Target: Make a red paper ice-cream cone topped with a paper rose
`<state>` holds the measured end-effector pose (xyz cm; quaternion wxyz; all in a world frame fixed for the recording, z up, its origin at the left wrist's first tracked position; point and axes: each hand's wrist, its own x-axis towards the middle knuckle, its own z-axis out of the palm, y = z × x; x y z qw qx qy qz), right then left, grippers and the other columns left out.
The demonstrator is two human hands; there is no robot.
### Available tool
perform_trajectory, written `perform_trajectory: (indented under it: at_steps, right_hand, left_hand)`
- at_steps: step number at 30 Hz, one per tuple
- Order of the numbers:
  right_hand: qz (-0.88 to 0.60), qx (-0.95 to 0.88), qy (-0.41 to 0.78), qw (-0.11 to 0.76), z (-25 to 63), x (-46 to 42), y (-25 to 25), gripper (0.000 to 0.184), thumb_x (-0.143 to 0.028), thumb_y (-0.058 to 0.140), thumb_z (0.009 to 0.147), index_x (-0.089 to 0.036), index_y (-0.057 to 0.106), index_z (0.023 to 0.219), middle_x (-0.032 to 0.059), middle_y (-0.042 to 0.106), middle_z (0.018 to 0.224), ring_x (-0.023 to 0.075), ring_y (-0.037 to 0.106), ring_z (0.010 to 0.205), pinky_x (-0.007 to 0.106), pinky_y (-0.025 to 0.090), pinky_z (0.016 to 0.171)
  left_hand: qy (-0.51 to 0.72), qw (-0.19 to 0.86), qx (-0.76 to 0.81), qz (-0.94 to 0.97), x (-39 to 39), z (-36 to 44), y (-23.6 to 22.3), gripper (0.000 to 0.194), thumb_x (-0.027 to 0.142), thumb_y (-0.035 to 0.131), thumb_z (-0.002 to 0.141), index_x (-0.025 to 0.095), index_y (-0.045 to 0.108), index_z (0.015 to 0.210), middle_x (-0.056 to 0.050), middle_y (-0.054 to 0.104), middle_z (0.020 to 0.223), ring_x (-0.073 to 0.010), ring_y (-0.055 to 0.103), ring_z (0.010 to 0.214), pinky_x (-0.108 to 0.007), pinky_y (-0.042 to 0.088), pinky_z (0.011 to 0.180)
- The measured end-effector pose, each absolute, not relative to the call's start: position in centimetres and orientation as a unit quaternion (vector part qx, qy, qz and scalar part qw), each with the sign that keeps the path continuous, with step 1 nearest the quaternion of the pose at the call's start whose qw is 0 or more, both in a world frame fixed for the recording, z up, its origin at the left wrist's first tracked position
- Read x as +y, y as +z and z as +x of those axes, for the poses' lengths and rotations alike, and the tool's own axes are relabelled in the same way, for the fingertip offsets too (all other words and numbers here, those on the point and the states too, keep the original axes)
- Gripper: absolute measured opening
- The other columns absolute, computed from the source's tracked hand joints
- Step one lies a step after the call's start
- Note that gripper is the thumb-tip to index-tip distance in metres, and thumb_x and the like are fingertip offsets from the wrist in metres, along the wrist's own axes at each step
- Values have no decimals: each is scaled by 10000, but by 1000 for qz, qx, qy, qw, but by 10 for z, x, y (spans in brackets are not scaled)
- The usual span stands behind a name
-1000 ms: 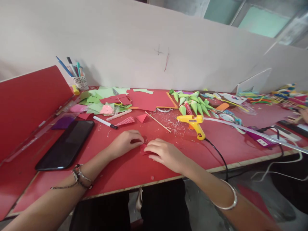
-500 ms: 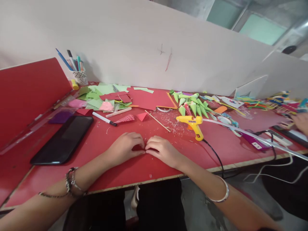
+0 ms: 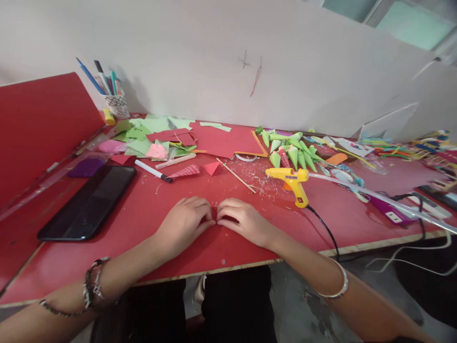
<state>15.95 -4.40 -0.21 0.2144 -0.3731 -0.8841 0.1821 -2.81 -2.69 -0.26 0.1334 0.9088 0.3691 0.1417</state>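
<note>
My left hand (image 3: pixel 185 224) and my right hand (image 3: pixel 246 221) rest on the red table with their fingertips almost meeting. On each, the thumb and fingers are pinched together. Whatever lies between the fingertips is too small, or too close to the table's red, to make out. Beyond them lie a red paper triangle (image 3: pixel 211 168), a red checked paper cone (image 3: pixel 185 171) and a thin wooden stick (image 3: pixel 236 175). A yellow glue gun (image 3: pixel 291 180) lies to the right of my right hand, a clear glue stick running out of its back.
At left are a black phone (image 3: pixel 89 202), a marker (image 3: pixel 153 171) and a pen cup (image 3: pixel 117 105). Green paper scraps (image 3: pixel 139 145) and a red sheet (image 3: pixel 223 139) lie along the wall. Green paper cones (image 3: pixel 293 155) are piled behind the glue gun; its black cord (image 3: pixel 326 231) hangs over the edge.
The camera view has shifted slightly. Both hands keep nearly the same pinched pose at the same spot. Another person's hand at the far right has gone out of view.
</note>
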Motion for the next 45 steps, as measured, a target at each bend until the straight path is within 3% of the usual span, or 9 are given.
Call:
perform_trajectory:
  at_steps: [5, 10, 14, 19, 26, 30, 34, 41, 45]
  right_hand:
    - [-409, -879, 164, 182, 166, -26, 9, 135, -212, 452, 852, -169, 558, 924, 38, 578, 917, 130, 543, 846, 246, 423, 771]
    - [-602, -791, -17, 105, 173, 9, 7, 225, -184, 471, 824, -120, 507, 1036, 138, 548, 1030, 242, 496, 1011, 339, 421, 782]
    - [-668, -743, -13, 30, 172, 25, 3, 178, -167, 412, 844, -110, 519, 975, 142, 602, 918, 229, 589, 856, 315, 442, 685]
    - [-691, -722, -24, 25, 173, 16, 11, 141, -147, 491, 777, -77, 539, 891, 146, 636, 763, 241, 620, 751, 284, 423, 601]
    - [-645, -758, -11, 95, 189, -27, 37, 175, -185, 389, 848, -135, 528, 942, 74, 642, 756, 184, 605, 703, 255, 390, 581]
    - [-579, -801, 66, 136, 191, -48, 34, 199, -198, 378, 866, -170, 523, 1001, 60, 637, 847, 171, 593, 787, 260, 419, 647]
    - [-539, -827, 67, 144, 186, -61, 21, 252, -173, 366, 872, -175, 513, 1077, 73, 600, 967, 171, 572, 872, 271, 426, 706]
    - [-493, -863, 23, 106, 172, -72, 5, 227, -168, 412, 865, -199, 583, 1010, 32, 570, 807, 130, 554, 718, 218, 383, 596]
    - [-481, -870, -9, 109, 172, -69, 0, 210, -185, 428, 863, -212, 599, 982, 30, 560, 786, 143, 531, 745, 224, 376, 607]
  left_hand:
    - [126, 65, 338, 930, -24, -28, -5, 124, 262, 500, 815, 166, 536, 745, -25, 577, 789, -164, 519, 729, -300, 382, 689]
    - [123, 44, 326, 936, -23, -28, -3, 179, 288, 452, 845, 163, 526, 740, -24, 579, 761, -161, 522, 709, -293, 385, 681]
    - [126, 40, 319, 938, -23, -28, -4, 189, 279, 430, 857, 158, 522, 745, -24, 575, 751, -158, 519, 697, -270, 390, 648]
    - [137, 15, 311, 940, -25, -28, -5, 203, 269, 409, 867, 152, 525, 748, -26, 570, 739, -153, 518, 680, -253, 391, 616]
    - [141, -5, 309, 941, -27, -28, -2, 245, 284, 387, 875, 150, 527, 724, -31, 566, 712, -147, 509, 633, -243, 373, 569]
    - [150, 28, 308, 939, -28, -28, -3, 282, 296, 359, 885, 152, 528, 710, -34, 561, 730, -138, 512, 645, -232, 371, 561]
    - [140, 20, 303, 943, -29, -27, -4, 301, 280, 338, 893, 151, 537, 708, -32, 561, 741, -132, 511, 652, -229, 372, 573]
    - [166, -75, 285, 941, -31, -27, -3, 229, 241, 398, 875, 168, 570, 742, -35, 602, 742, -189, 515, 810, -340, 342, 738]
    - [183, -51, 307, 932, -32, -26, -5, 173, 216, 432, 853, 177, 577, 767, -54, 591, 912, -196, 514, 871, -349, 352, 762]
